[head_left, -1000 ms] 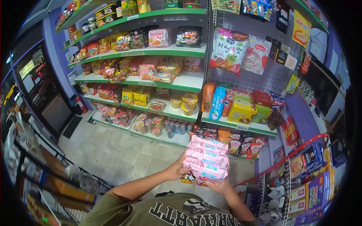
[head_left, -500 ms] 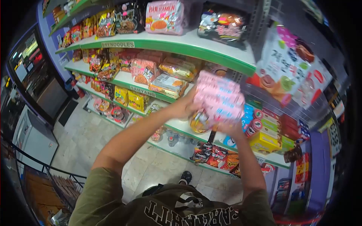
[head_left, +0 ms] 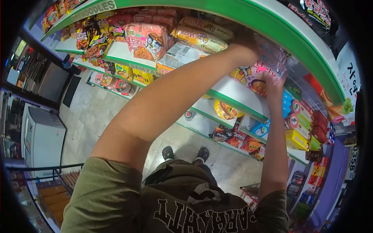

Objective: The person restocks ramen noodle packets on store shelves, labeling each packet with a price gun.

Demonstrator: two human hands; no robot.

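A pink noodle multipack [head_left: 258, 82] stands at the right end of the middle shelf, under the green-edged upper shelf. My left hand [head_left: 246, 52] reaches in at the pack's left and upper side; its fingers are hidden behind the wrist and the pack. My right hand [head_left: 275, 79] is closed round the pack's right front edge. To the left lie yellow noodle packs [head_left: 200, 38], a white-and-orange pack [head_left: 180, 56] and a salmon-pink multipack [head_left: 145, 40].
The upper shelf's green edge [head_left: 287, 31] hangs close above both hands. Below are a yellow noodle bowl [head_left: 226, 110], Doritos bags [head_left: 222, 133] and boxed snacks [head_left: 297, 139]. A white freezer [head_left: 46, 132] stands at the left.
The pink multipack has gone from in front of the shelves onto the middle shelf, its printed front now showing. Both arms reach further in, and the view is closer to the shelves.
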